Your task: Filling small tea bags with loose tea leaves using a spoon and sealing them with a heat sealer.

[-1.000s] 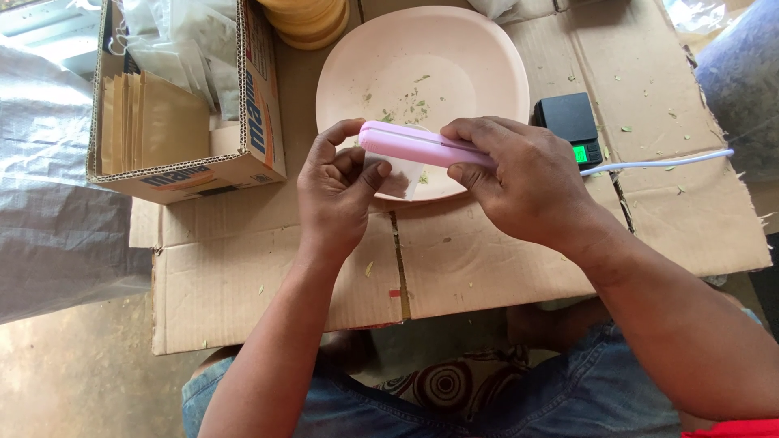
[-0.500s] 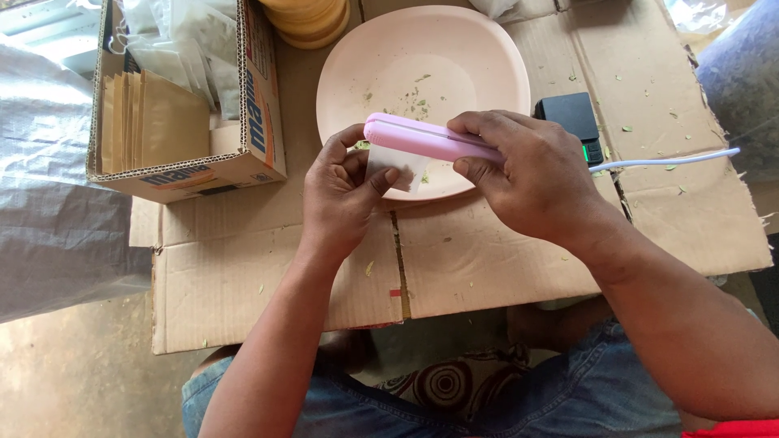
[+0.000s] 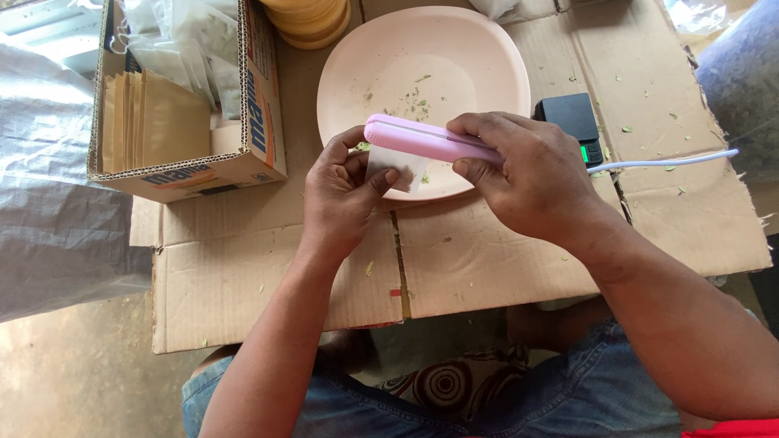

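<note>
Your right hand [image 3: 531,174] has slid the pink sealer [image 3: 426,139] up the small clear bag [image 3: 395,166], squeezing it shut mid-frame over the plate [image 3: 495,73], while your left hand [image 3: 345,195] pinches the bag.

Left arm: it is bare and comes up from the lower left toward the middle, with the wrist straight.
Left hand [image 3: 345,191]: the back faces the camera; the fingers are curled and the thumb and fingertips pinch together at the upper right of the hand.
Right arm: it is bare and enters from the lower right, reaching up and to the left.
Right hand [image 3: 527,174]: the back faces up; the fingers are bent and closed in a grip, with the thumb tucked under them.
</note>
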